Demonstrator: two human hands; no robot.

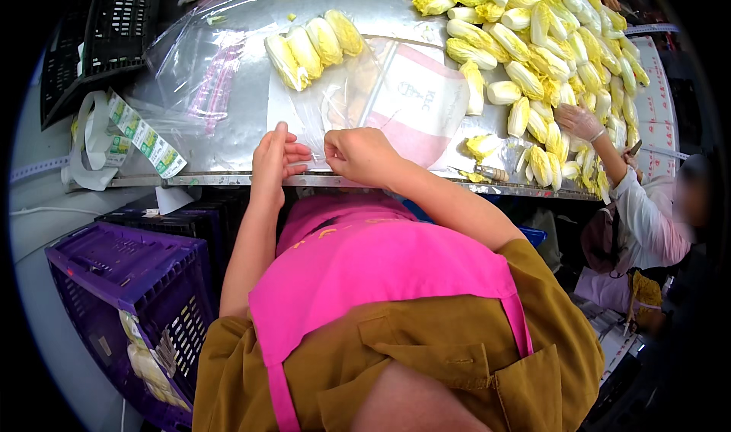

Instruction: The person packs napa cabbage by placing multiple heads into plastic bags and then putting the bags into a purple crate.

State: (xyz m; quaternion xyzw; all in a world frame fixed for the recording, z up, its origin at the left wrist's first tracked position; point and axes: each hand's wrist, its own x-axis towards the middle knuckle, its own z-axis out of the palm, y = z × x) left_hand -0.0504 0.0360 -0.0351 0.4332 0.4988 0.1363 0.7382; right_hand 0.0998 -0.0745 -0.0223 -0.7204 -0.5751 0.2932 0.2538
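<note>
My left hand (281, 157) is at the table's front edge, fingers apart and palm turned inward, beside a clear plastic bag (337, 98). My right hand (362, 155) has its thumb and fingers pinched together at the near end of that bag; whether film is between them is hard to tell. Several small yellow napa cabbages (325, 41) lie side by side at the bag's far end. Under and right of the bag lies a printed white and pink bag (420, 98). A cut yellow cabbage piece (482, 146) and a wooden-handled tool (492, 173) lie farther right.
A large cabbage pile (531, 49) covers the table's right side, where a co-worker's gloved hand (578, 122) reaches in. Clear plastic film (211, 61), a strip of printed labels (147, 138) and a black crate (120, 26) are at left. A purple crate (128, 261) stands below the table.
</note>
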